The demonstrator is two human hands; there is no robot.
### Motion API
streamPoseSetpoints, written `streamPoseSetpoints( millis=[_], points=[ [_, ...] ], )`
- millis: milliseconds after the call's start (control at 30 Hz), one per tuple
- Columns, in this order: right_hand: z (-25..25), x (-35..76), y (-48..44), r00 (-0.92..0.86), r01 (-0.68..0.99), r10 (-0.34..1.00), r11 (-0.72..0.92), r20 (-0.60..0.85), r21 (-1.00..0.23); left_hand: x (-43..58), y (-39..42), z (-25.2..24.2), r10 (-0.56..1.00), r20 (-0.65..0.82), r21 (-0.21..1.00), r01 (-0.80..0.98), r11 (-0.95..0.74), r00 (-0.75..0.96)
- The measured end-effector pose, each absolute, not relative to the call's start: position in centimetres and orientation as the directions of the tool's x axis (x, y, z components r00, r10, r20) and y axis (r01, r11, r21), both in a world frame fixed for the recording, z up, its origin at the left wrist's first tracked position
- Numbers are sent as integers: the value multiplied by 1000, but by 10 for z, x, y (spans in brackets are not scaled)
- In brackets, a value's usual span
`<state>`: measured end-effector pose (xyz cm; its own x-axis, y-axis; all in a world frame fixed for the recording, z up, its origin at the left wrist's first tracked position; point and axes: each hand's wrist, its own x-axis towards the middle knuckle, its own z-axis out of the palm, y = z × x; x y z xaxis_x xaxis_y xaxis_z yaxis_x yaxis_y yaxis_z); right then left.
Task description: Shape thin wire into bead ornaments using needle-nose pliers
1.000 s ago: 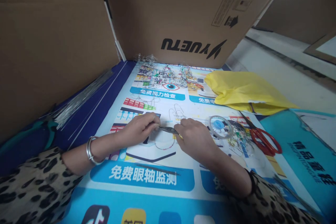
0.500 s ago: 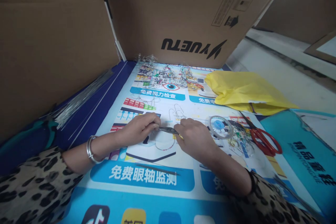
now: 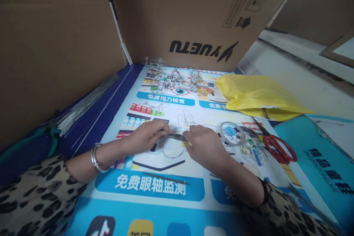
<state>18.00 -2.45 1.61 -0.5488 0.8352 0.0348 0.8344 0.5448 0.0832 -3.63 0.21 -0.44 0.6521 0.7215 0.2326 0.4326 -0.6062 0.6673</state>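
My right hand (image 3: 206,146) is closed around a pair of small pliers (image 3: 177,137), its dark jaws pointing left. The tips of the jaws meet the fingertips of my left hand (image 3: 150,135), which is closed in a pinch. From that pinch a thin beaded loop (image 3: 173,157) with small red beads hangs down or rests over the printed sheet; its upper ends are hidden by the fingers. Just beyond the hands lie bent wire pieces (image 3: 186,118). A clear round spool (image 3: 232,134) sits to the right of my right hand.
Red-handled scissors (image 3: 279,149) and a tangle of beaded strands (image 3: 253,143) lie right. A yellow bag (image 3: 260,96) is behind them. More beaded wire loops (image 3: 179,79) lie before the cardboard wall (image 3: 177,14). Straight wires (image 3: 85,105) and teal-handled pliers (image 3: 54,140) are left.
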Motion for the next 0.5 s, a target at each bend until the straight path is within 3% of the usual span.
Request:
streamPoseSetpoints(
  millis=[500],
  points=[
    [16, 180, -24, -550, 834, 834, 545, 43, 82, -37, 3, -5, 713, 228, 663, 430, -613, 663]
  ],
)
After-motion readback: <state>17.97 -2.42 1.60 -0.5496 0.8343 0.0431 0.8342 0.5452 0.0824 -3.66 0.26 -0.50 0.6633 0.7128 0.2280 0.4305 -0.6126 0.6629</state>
